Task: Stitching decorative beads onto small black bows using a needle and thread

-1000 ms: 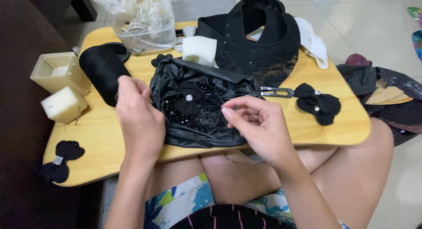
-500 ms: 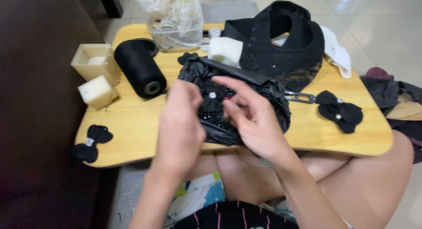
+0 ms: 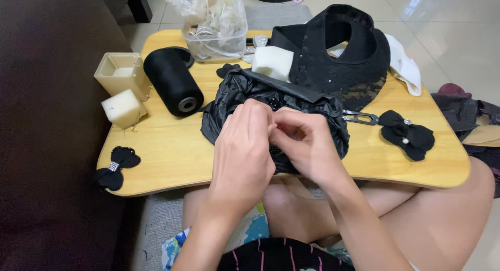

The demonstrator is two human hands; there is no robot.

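Beading step: left hand [image 3: 245, 146] and right hand [image 3: 304, 146] are pinching together, fingertips closed on the black pouch [image 3: 276, 107] lying right of the thread spool [image 3: 173, 81]; a careful pull seems next.

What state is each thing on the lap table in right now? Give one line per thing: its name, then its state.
Left hand: on the black bag, fingertips pinched together.
Right hand: on the bag, fingertips meeting the left's.
Black bag: crumpled, lying open on the table.
Thread spool: lying on its side.
Plastic tub: upright, stuffed full.
Square cup: upright, open.
Hair clip: lying flat.
Bow: lying flat, beside the clip.
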